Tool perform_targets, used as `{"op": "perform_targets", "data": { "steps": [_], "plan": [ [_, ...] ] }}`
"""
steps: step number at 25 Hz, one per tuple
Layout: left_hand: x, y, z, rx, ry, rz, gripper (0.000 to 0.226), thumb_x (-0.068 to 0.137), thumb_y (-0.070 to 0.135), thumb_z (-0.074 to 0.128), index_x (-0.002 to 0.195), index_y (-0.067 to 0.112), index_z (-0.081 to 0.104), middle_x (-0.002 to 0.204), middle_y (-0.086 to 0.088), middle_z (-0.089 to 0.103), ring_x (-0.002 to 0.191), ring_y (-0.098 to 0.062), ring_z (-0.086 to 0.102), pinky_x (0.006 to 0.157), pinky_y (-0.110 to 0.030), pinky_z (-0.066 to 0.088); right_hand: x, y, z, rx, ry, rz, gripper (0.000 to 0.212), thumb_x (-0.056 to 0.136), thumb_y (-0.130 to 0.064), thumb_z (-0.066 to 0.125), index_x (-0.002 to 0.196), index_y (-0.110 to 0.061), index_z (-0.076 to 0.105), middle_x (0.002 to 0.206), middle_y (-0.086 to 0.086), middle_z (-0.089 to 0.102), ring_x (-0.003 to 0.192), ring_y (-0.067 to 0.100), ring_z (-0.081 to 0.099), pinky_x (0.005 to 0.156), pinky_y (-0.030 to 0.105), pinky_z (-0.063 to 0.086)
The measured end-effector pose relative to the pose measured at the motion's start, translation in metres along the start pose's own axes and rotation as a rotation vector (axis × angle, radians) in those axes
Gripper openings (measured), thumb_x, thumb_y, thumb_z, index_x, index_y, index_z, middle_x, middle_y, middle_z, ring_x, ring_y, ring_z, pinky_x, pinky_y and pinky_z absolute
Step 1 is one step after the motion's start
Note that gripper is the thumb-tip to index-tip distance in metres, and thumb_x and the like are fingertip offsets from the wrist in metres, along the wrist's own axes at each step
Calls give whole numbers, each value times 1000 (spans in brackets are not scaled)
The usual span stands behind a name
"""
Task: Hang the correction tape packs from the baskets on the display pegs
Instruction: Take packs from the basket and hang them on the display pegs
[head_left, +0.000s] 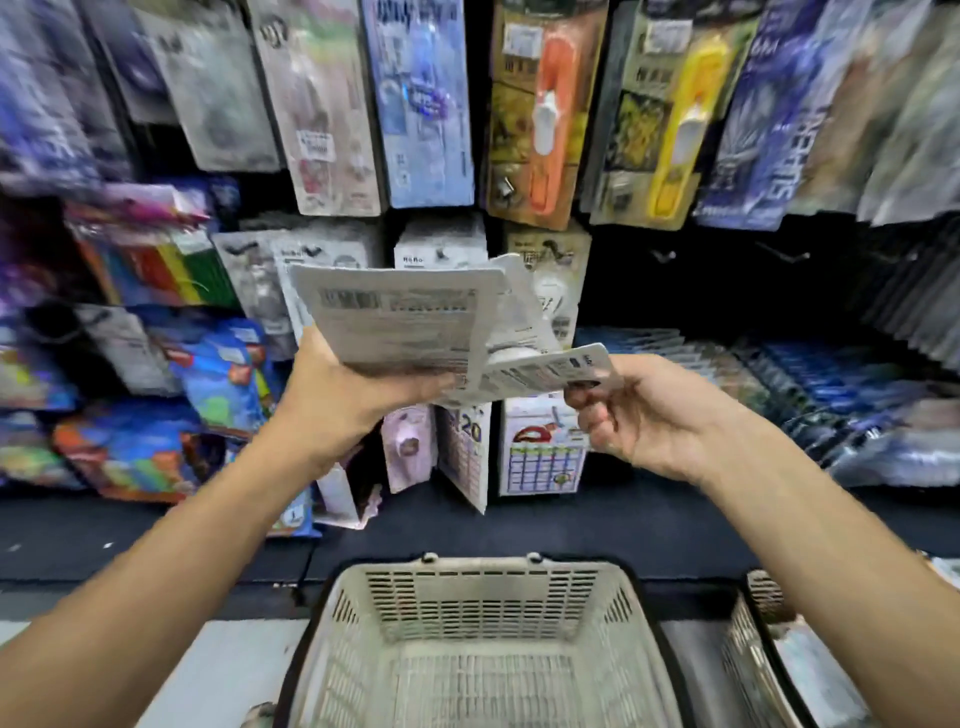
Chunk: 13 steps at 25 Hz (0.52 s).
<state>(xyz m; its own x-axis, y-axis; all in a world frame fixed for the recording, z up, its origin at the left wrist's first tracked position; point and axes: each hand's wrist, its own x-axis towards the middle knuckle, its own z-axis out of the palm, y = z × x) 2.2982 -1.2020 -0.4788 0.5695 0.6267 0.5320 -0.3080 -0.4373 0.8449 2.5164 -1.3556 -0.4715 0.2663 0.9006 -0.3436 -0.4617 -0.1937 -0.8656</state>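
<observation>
Display wall of dark pegboard (701, 291) is recorded as the largest item, crowded with hanging blister cards of stationery; the outer columns are too blurred for identification. A gap in the stock is noted at middle right, where two bare metal pegs (789, 255) project from the board. Below, a beige slotted plastic shopping basket (483, 644) is seen on the floor, and no packs are visible inside it. A second beige basket (753, 649) is partly in view just beside it on the right; its contents cannot be told.

A fanned stack of white-backed cardboard correction tape packs (400, 322) is held up in front of the wall, gripped from beneath by the left hand (337, 395) with fingers curled around the lower edge. One single white correction tape pack (550, 370) is pinched at its outer end between thumb and fingers of the right hand (639, 415), its other end apparently touching the stack.

Progress is judged as partial: one basket appears emptied, yet every held pack remains unhung, and the bare pegs are judged the likely destination.
</observation>
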Motion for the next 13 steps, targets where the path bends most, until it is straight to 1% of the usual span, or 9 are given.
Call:
{"op": "perform_targets", "data": {
  "steps": [1, 3, 4, 5, 7, 8, 10, 11, 13],
  "plan": [
    [-4, -2, -1, -37, 21, -12, 43, 54, 8, 88, 79, 41, 79, 70, 22, 74, 61, 9, 68, 55, -10, 52, -2, -1, 4, -1, 7, -5, 10, 69, -10, 64, 78, -6, 69, 59, 2, 55, 40, 8, 47, 36, 20, 45],
    [-9, -5, -2, -63, 9, -31, 28, 58, 9, 88, 79, 24, 76, 59, 16, 71, 49, 6, 63, 49, -10, 49, -1, 0, 11, -6, 30, -35, 14, 82, -15, 59, 75, -9, 69, 60, 4, 53, 44, 12, 49, 43, 24, 51],
    [-9, -8, -2, -74, 21, -52, 32, 58, 11, 90, 84, 20, 73, 60, 13, 72, 50, 4, 65, 50, -12, 50, -1, 0, 13, 8, 21, -67, 15, 83, -22, 61, 77, -10, 68, 64, 5, 53, 49, 15, 52, 49, 27, 54],
    [-7, -10, -5, -101, 64, -78, 43, 56, 14, 93, 92, 15, 71, 68, 10, 75, 59, 0, 70, 54, -16, 53, -2, -1, 15, 40, -8, -109, 22, 83, -32, 64, 83, -10, 67, 69, 7, 55, 55, 18, 55, 54, 31, 55],
    [-3, -15, -9, -236, 156, -129, 61, 56, 17, 92, 112, 12, 68, 97, 1, 79, 90, -15, 76, 69, -26, 60, -6, -9, 17, 54, -121, -233, 49, 74, -56, 75, 97, -14, 64, 78, 7, 62, 67, 18, 59, 63, 32, 55],
    [-1, -16, -9, -338, 176, -159, 66, 61, 14, 88, 122, 11, 64, 109, -3, 78, 103, -20, 74, 77, -31, 61, -6, -13, 16, -72, -119, -328, 55, 67, -62, 80, 97, -18, 66, 83, 6, 65, 71, 14, 59, 66, 29, 54],
    [-2, -17, -6, -505, 184, -251, 73, 70, 6, 78, 139, 9, 54, 126, -10, 72, 117, -27, 68, 85, -40, 61, -7, -11, 24, -472, 38, -552, 47, 61, -53, 90, 95, -25, 74, 98, 7, 73, 78, 4, 64, 70, 18, 54],
    [-3, -17, -2, -540, 170, -297, 74, 72, 4, 75, 142, 8, 52, 130, -12, 69, 119, -28, 67, 87, -43, 61, -8, -9, 32, -581, 114, -634, 48, 63, -46, 92, 101, -23, 74, 106, 5, 75, 86, 1, 69, 76, 18, 57],
    [-7, -16, 6, -571, 85, -365, 65, 73, 4, 73, 136, 9, 59, 129, -15, 70, 118, -30, 68, 87, -45, 61, -7, -5, 44, -564, 101, -708, 48, 70, -33, 88, 112, -18, 71, 110, 1, 77, 99, 9, 73, 88, 32, 61]
  ]
}}
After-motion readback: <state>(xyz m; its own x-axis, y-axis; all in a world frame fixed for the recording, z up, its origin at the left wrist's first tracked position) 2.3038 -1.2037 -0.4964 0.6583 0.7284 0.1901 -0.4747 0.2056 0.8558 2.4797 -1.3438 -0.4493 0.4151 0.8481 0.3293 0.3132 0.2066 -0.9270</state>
